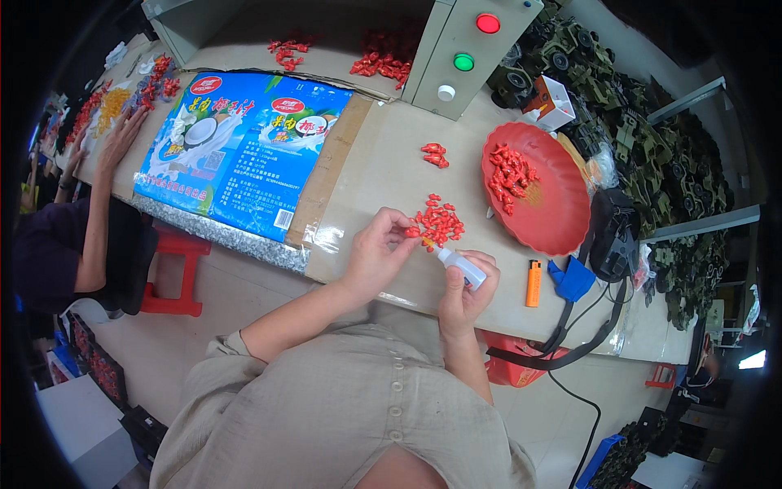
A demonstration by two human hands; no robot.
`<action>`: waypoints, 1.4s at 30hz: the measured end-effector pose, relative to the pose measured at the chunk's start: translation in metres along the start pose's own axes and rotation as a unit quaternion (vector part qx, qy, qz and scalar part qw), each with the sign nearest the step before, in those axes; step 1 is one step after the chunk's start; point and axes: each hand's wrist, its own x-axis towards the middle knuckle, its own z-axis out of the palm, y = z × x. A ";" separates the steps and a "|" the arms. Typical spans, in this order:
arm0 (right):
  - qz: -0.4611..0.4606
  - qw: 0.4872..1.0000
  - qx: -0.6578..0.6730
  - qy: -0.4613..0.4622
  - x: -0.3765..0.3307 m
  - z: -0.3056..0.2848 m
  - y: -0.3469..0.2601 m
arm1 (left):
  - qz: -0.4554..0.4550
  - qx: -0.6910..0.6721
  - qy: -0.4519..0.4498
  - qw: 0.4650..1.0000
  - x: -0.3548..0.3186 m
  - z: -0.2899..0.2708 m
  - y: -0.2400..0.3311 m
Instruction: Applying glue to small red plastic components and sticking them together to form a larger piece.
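Between the fingertips of my left hand (380, 252) is a small red plastic piece, its exact shape hard to make out. My right hand (470, 297) is closed round a small white squeeze bottle (463, 267), whose yellowish tip points at that red piece. Just beyond my hands lies a loose pile of small red pieces (440, 220) on the table. Farther off sits a smaller cluster of red pieces (435, 155). To the right, a scalloped red bowl (562, 208) holds more red pieces and a patch of tiny yellow bits.
A flattened blue carton (236, 155) covers the table at left. At the back stands a grey cabinet (444, 61) with red and green buttons. An orange lighter (533, 284) and a black strap (562, 334) lie at right. A co-worker's hands (122, 134) work at far left.
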 end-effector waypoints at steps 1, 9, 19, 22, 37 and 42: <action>0.005 1.000 0.005 -0.003 0.000 0.000 0.000 | 0.000 0.000 0.000 1.000 0.000 0.000 -0.001; 0.005 1.000 0.001 -0.008 -0.001 0.001 0.000 | 0.031 -0.010 0.029 0.999 0.001 0.002 -0.004; 0.013 1.000 0.015 0.004 -0.001 0.001 0.002 | -0.002 -0.010 -0.008 1.000 0.000 0.000 0.000; -0.012 1.000 0.002 0.005 -0.001 0.002 0.002 | -0.016 -0.010 -0.005 1.000 0.001 0.000 0.002; -0.036 0.999 -0.029 -0.007 0.001 0.003 0.002 | -0.007 0.000 -0.006 1.000 0.001 0.000 0.001; -0.033 0.999 -0.028 -0.002 0.002 0.003 0.002 | -0.008 0.012 -0.005 1.000 0.001 0.000 0.000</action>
